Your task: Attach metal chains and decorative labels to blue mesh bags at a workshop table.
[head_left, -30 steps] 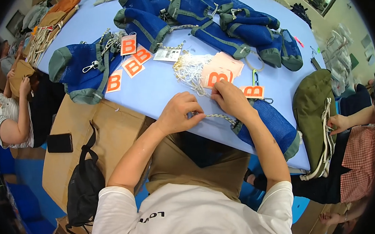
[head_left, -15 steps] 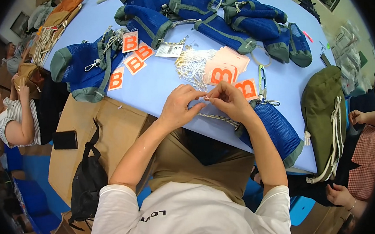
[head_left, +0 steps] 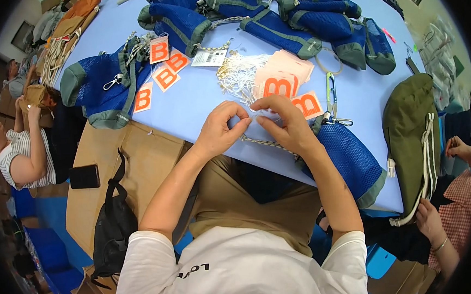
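Observation:
My left hand (head_left: 222, 128) is closed in a pinch over the table's front edge, on a thin white string (head_left: 252, 108) that barely shows. Facing it, my right hand (head_left: 291, 125) has its fingers curled at the same string; index finger and thumb tip stand slightly apart. Just beyond the fingers lie a bundle of white strings (head_left: 237, 75) and a stack of pale tags with orange print (head_left: 285, 70). A blue mesh bag (head_left: 350, 152) with grey trim lies beside my right forearm, a carabiner (head_left: 331, 94) at its top. Its braided cord (head_left: 265, 141) runs below my hands.
More blue mesh bags (head_left: 276, 29) line the table's far side; another (head_left: 105, 85) with orange-printed tags (head_left: 166, 78) lies left. An olive bag (head_left: 409, 135) is at the right edge, near a co-worker's hand (head_left: 429, 221). A black bag (head_left: 110, 235) and phone (head_left: 84, 176) rest on cardboard.
My hands have shifted slightly up, and the right index finger has lifted away from the thumb. At right, the co-worker's lower hand has risen to the olive bag's straps.

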The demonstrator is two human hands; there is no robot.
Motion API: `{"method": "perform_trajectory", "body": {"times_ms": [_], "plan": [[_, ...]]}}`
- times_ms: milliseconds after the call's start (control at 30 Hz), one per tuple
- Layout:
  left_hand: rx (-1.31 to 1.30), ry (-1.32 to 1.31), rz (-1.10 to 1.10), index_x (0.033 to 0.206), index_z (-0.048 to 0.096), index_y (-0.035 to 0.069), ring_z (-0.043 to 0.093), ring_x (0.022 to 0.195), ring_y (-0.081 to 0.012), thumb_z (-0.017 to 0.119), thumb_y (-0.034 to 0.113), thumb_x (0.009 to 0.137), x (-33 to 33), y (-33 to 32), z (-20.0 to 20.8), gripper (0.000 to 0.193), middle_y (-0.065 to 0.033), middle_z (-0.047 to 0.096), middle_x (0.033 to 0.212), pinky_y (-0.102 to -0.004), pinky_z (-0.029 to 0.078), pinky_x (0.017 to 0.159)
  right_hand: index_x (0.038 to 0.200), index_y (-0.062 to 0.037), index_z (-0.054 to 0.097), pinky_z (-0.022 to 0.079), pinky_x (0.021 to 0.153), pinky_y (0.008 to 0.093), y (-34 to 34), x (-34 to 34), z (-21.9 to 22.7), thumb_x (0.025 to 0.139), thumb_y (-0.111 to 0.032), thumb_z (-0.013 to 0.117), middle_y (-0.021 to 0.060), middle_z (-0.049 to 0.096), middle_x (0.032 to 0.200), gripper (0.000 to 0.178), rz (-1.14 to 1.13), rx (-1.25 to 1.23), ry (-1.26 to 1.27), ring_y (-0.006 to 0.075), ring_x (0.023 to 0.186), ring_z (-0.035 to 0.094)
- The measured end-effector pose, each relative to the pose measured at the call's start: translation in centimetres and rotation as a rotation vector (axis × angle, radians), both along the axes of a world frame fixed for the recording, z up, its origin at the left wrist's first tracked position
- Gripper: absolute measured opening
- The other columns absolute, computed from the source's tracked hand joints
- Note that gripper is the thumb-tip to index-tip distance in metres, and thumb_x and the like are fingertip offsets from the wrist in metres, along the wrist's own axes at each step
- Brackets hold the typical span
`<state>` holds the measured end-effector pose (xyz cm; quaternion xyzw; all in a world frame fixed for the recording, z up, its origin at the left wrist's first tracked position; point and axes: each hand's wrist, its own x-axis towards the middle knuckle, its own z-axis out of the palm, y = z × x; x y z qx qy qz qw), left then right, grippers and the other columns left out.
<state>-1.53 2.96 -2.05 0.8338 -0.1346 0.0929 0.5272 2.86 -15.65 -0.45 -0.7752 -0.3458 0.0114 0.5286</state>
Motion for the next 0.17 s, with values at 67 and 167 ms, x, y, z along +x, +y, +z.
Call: {"method": "perform_trajectory", "body": {"times_ms": [67, 167], "plan": [[0.003, -0.013, -0.019, 0.08, 0.058, 0.003, 0.05, 0.069, -0.0166, 0.063, 0.013, 0.079, 0.07, 0.04, -0.18, 0.011, -0.005, 0.055, 0.075, -0.0274, 0.038, 0.054, 0.097, -0.0061, 0.059, 0.044, 0.066, 0.0261, 0.16, 0.07, -0.41, 0.078, 0.0, 0.063, 0.0041, 0.061, 0.085, 0.02, 0.007, 0.042, -0.279, 0.016, 0.075, 0.056], [-0.037, 0.014, -0.031, 0.084, 0.06, 0.004, 0.051, 0.07, -0.0171, 0.065, 0.017, 0.08, 0.27, 0.34, -0.88, 0.014, -0.005, 0.056, 0.077, -0.0279, 0.038, 0.055, 0.1, -0.0084, 0.061, 0.044, 0.08, 0.0308, -0.07, -0.1, -0.8, 0.078, -0.001, 0.063, 0.0069, 0.061, 0.097, 0.023, 0.056, -0.063, -0.042, 0.0194, 0.092, 0.055]]}}
